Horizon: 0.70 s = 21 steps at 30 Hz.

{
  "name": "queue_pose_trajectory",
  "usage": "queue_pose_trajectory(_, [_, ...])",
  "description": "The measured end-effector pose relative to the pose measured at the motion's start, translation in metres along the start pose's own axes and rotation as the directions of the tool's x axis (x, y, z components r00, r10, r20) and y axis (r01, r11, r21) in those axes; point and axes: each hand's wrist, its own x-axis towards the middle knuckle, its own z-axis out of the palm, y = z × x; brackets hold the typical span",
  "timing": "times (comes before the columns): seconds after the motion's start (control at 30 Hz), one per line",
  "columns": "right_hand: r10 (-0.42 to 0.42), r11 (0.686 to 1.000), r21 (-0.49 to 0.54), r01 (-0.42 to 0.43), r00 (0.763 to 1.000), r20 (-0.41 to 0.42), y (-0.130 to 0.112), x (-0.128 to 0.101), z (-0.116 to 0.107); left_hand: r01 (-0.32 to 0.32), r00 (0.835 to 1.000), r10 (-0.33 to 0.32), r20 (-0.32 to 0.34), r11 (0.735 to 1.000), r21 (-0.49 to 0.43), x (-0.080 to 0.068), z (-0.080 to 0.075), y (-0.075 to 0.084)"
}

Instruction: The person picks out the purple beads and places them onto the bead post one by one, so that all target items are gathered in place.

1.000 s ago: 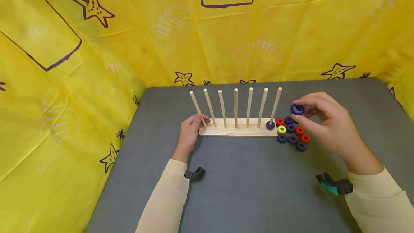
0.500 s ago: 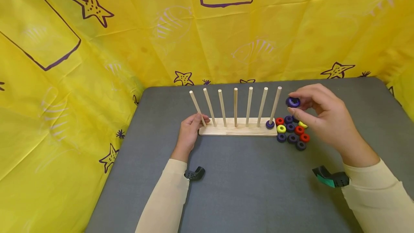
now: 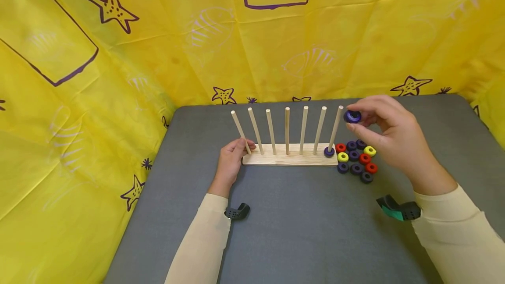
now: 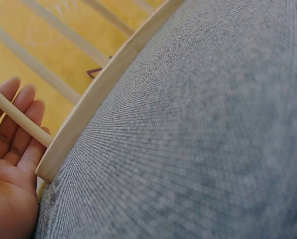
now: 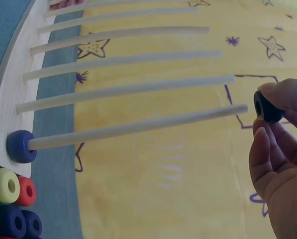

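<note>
My right hand (image 3: pixel 394 137) pinches a dark blue ring (image 3: pixel 352 116) between thumb and fingers. In the right wrist view this ring (image 5: pixel 267 107) sits just off the tip of the end peg (image 5: pixel 138 128), apart from it. The wooden peg rack (image 3: pixel 289 159) stands upright with a row of pegs. One blue ring (image 3: pixel 329 152) lies at the base of its rightmost peg. At the rack's left end, my left hand (image 3: pixel 230 161) holds the leftmost peg (image 3: pixel 240 130), its fingers passing behind it. The left wrist view shows those fingers (image 4: pixel 24 107) behind the peg; the thumb is not clear there.
Several loose rings lie bunched against the rack's right end: blue and dark ones, red ones (image 3: pixel 364 158) and yellow ones (image 3: pixel 369 151). The grey tabletop (image 3: pixel 300 222) meets a yellow patterned cloth (image 3: pixel 260 56) behind and at the sides.
My right hand has moved up and to the left with the blue ring, nearing the top of the rightmost peg. A yellow ring behind it has come into sight. My left hand stays put.
</note>
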Motion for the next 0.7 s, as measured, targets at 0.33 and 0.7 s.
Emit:
queue_pose_trajectory(0.33, [0.009,1.000,-0.017,-0.009,1.000,0.008,-0.002,0.009,0.002,0.017,1.000,-0.017,0.001,1.000,-0.006,0.000,-0.001,0.001])
queue_pose_trajectory(0.7, [-0.035,0.999,0.000,0.035,0.999,-0.015,-0.033,0.021,0.006,0.009,1.000,-0.009,0.023,1.000,-0.006,-0.004,0.002,0.018])
